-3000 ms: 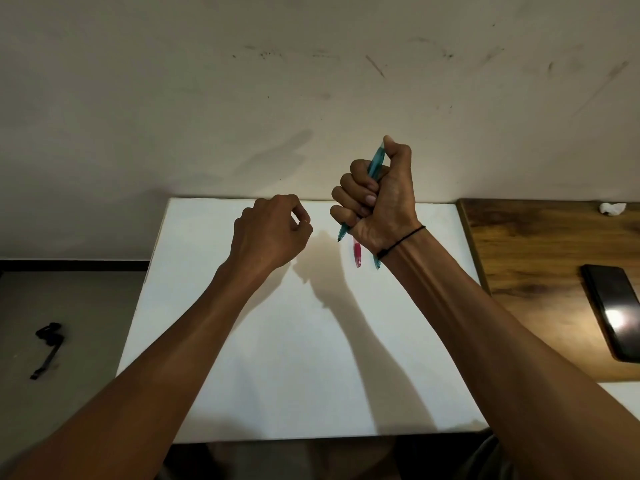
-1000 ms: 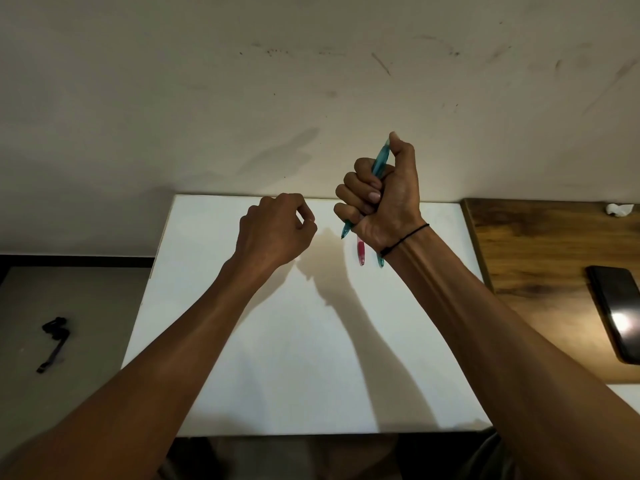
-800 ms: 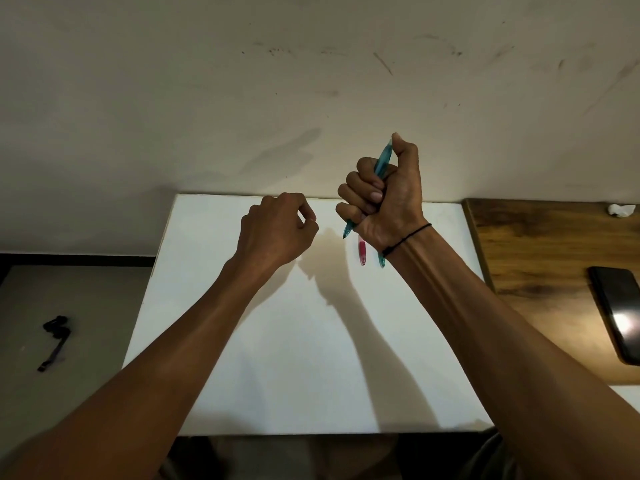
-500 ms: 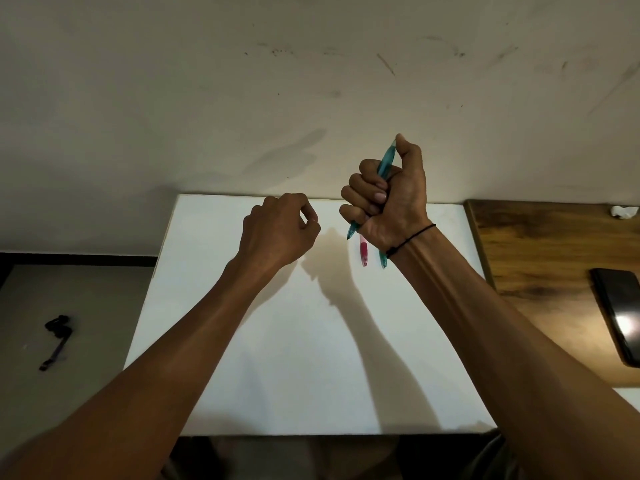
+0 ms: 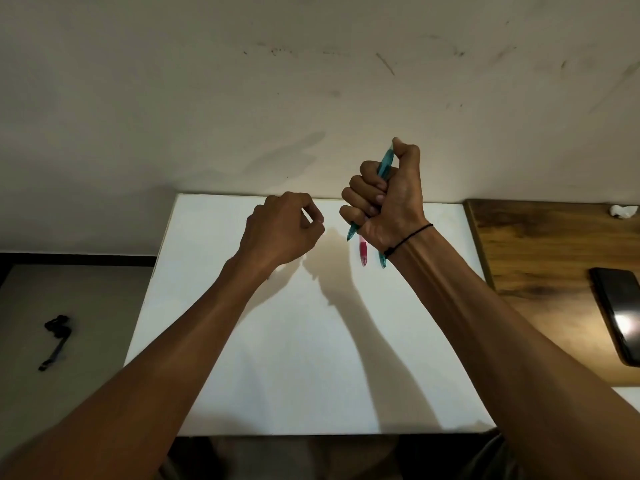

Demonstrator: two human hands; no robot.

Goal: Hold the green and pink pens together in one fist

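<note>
A teal pen (image 5: 383,168) is gripped in the right hand (image 5: 388,199), fist style, all fingers curled round it and the thumb laid up along the top end. Most of the barrel is swallowed by the fist, so only the upper end and the tip poking out below can be seen. The hand is held up off the white board (image 5: 294,341), pen roughly upright and tilted a bit.

Two more pens are lying on the board right behind that wrist: a pink pen (image 5: 363,252) and a second teal pen (image 5: 382,262). Both are mostly blocked, so only the near ends get shown.

The left hand (image 5: 282,233) is seen from the back, fingers curled loosely, thumb and forefinger close together. Whether anything is pinched there can't be made out.

Off to the right, a phone (image 5: 620,317) is cut by the frame edge on the wood desk (image 5: 540,258). A black strap (image 5: 55,337) is left on the floor.
</note>
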